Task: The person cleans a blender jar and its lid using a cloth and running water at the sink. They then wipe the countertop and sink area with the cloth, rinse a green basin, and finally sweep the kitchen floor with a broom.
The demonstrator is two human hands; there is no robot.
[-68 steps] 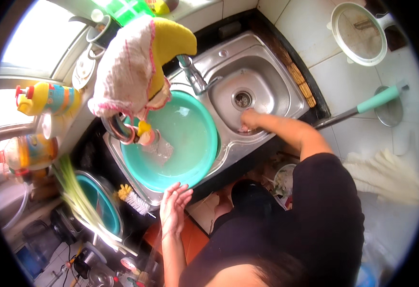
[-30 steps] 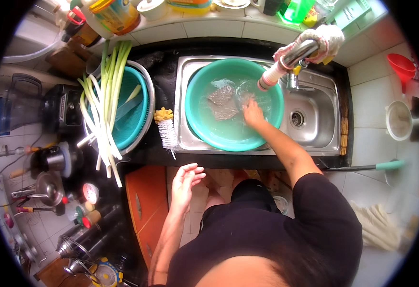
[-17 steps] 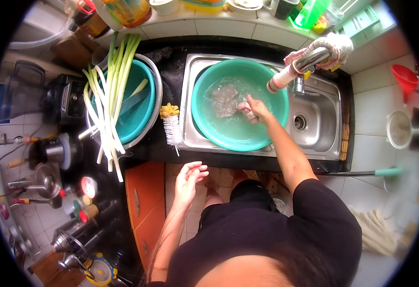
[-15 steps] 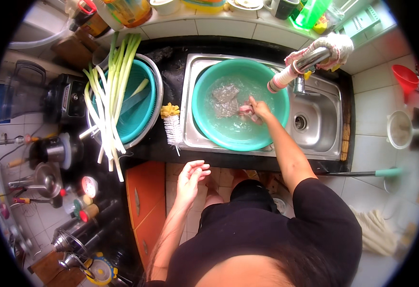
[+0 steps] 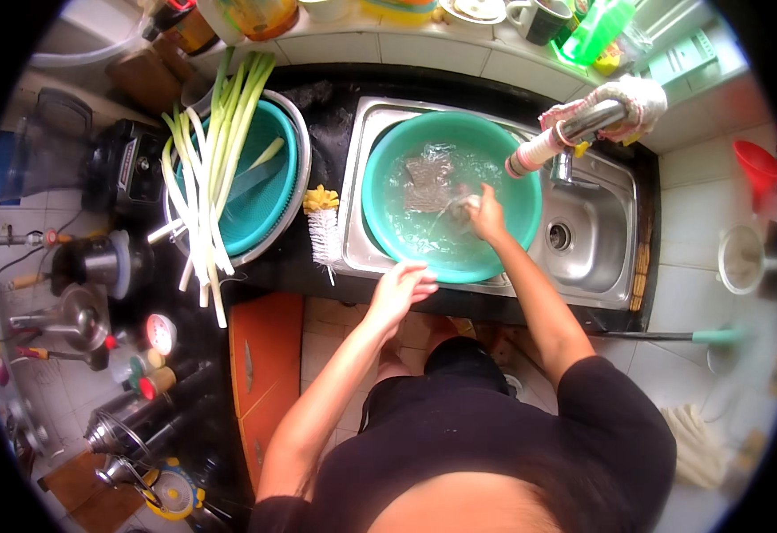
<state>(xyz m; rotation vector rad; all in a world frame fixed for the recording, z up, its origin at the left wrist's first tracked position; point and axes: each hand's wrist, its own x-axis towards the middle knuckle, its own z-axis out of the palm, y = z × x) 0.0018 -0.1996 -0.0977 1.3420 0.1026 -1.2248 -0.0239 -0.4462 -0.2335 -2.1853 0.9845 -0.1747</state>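
As my left hand (image 5: 401, 295), fingers loosely parted, comes up to the round green plastic basin (image 5: 380, 202) on the steel sink (image 5: 603, 229), both hands attend it; I cannot tell what my right hand (image 5: 488, 216) grips.

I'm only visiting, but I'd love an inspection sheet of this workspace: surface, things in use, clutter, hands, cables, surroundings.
Surface: black counter with a steel sink.
Things in use: green basin of water over the sink's left side; grey textured pad or cloth in it.
Clutter: green onion stalks across a teal colander; bottle brush beside the sink; blender farther left.
Left hand: open, by the basin's front rim; contact unclear.
Right hand: at the basin's right half; blurred pale thing at its fingers, hold unclear.
Cables: thin dark cord at far left.
Surroundings: white tiled wall and red funnel at right; orange cabinet below the counter.
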